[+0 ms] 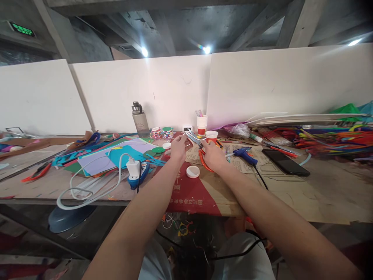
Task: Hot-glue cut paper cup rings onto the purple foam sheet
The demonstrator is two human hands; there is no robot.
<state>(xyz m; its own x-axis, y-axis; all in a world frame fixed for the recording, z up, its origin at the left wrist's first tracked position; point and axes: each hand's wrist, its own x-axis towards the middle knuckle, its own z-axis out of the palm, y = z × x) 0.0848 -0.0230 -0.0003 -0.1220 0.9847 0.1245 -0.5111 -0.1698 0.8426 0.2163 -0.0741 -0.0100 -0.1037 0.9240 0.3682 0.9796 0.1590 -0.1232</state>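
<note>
Reference: 12 o'clock points away from the wearer; the hub is the pivot of the scissors (199, 143).

The scissors are held above the desk (317, 202), blades toward 11 o'clock, orange handles toward 5 o'clock. The right grip (213, 154) is closed about the handles. The left grip (178, 148) stands at 9 o'clock, its fingers bent close to the blades; whether it pinches the thin white strip (203, 139) cannot be told. The strip curves beside the blades.

A round white lid (192, 172) lies at 6 o'clock, a red-and-white paper cup (211, 135) stands at 1 o'clock, and a blue glue gun (245, 155) lies between 3 and 4 o'clock.

Step in hand, as judged: trimming the strip. The next move calls for a steady strip, fingertips clear of the blades, and an even squeeze of the handles.
</note>
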